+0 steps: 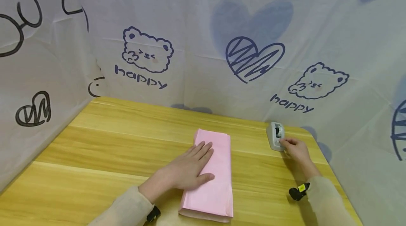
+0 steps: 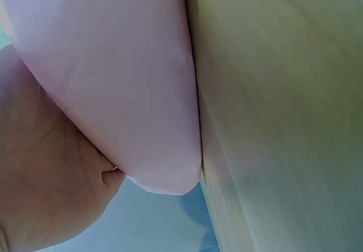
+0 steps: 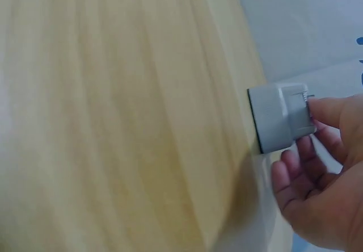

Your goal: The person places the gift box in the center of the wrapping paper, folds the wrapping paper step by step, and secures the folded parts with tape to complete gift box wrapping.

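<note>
Head view: I find 1 pink paper packet (image 1: 220,173) on the table (image 1: 127,141), left hand (image 1: 190,169) flat on it, gripping nothing. Right hand (image 1: 298,152) is at the tape dispenser (image 1: 272,140). I judge the step as steadying paper while getting tape; next calls for a firm pinch.

Left wrist: fingers not visible.

Right wrist: thumb and forefinger at the dispenser's toothed front; whether they grasp tape, I cannot tell.

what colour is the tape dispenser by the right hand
Light grey; the tape dispenser shows best in the head view.
</note>
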Tool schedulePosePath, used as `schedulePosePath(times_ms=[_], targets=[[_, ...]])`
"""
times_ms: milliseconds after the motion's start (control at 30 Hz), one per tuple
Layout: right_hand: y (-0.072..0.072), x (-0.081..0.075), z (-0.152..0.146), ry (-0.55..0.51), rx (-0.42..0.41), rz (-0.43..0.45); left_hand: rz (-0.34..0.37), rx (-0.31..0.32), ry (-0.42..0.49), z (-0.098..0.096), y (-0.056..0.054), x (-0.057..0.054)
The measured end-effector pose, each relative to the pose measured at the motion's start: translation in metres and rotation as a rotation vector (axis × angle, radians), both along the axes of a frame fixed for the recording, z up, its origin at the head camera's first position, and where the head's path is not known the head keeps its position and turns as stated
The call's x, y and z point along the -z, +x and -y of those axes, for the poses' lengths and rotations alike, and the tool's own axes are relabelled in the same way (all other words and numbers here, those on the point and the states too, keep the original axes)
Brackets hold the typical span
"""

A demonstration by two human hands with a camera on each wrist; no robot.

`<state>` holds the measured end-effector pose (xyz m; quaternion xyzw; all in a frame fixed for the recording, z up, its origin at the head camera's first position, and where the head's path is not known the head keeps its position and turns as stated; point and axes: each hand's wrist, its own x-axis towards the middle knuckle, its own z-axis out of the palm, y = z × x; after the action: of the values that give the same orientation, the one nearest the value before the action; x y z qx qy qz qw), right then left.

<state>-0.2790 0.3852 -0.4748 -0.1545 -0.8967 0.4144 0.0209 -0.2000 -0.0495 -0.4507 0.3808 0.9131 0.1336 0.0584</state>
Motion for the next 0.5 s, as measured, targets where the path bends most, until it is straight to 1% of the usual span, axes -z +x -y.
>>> schedulePosePath(times_ms=[67,167,267,400,500], targets=[[0.0,0.0045,-0.0009,-0.027,0.012,-0.029,-0.002,0.0,-0.005,-0.0004,-0.0002,0.0002],[0.0013,0.01,-0.0011,-0.002,0.022,-0.08,-0.003,0.002,-0.011,-0.0008,0.0,0.0002],[0.0024,0.0117,0.0001,0.022,0.023,-0.119,0.001,0.002,-0.016,-0.0007,0.0001,0.0008],[0.0033,0.0088,0.0019,0.057,-0.002,-0.124,-0.001,0.003,-0.012,0.0004,0.0,0.001],[0.0035,0.0048,0.0002,0.04,-0.033,-0.094,-0.007,0.007,-0.001,0.0009,-0.0004,0.0004]])
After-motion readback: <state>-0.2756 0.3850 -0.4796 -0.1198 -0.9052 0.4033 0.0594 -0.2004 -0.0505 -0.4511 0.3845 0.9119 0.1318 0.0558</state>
